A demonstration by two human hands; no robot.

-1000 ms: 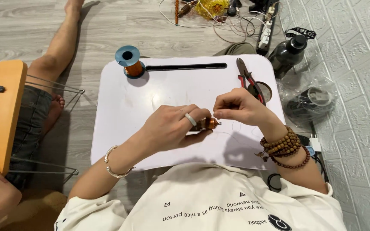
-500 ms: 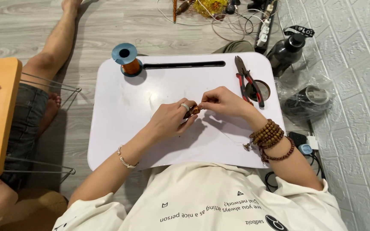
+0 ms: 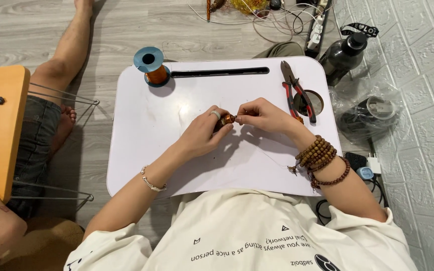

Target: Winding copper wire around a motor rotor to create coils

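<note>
Head view, looking down on a white lap table (image 3: 141, 150) set over the person's legs. Near the middle of the tabletop the left hand (image 3: 204, 133) closes its fingers around a small copper-coloured coil (image 3: 227, 119), with a ring on one finger and a thin bracelet (image 3: 151, 181) on the wrist. The right hand (image 3: 264, 114) meets it from the right side, thumb and forefinger pressed together in a pinch at the coil's end; whether they grip a wire cannot be told. A fine wire (image 3: 272, 158) runs from the hands toward the near right edge. Wooden bead bracelets (image 3: 323, 159) wrap the right wrist. At the far left corner stands a spool of copper wire (image 3: 151, 68) with a blue top, just beside the left end of a long dark slot (image 3: 219, 73) along the far edge. Red-handled pliers (image 3: 297, 93) lie near the far right corner, their handles crossing a round cup recess (image 3: 313, 102). Off the table to the right sit a dark bottle (image 3: 345, 52) and a clear plastic bag (image 3: 372, 113); to the left, another person's leg (image 3: 66, 55) and an orange tabletop (image 3: 1, 120).
</note>
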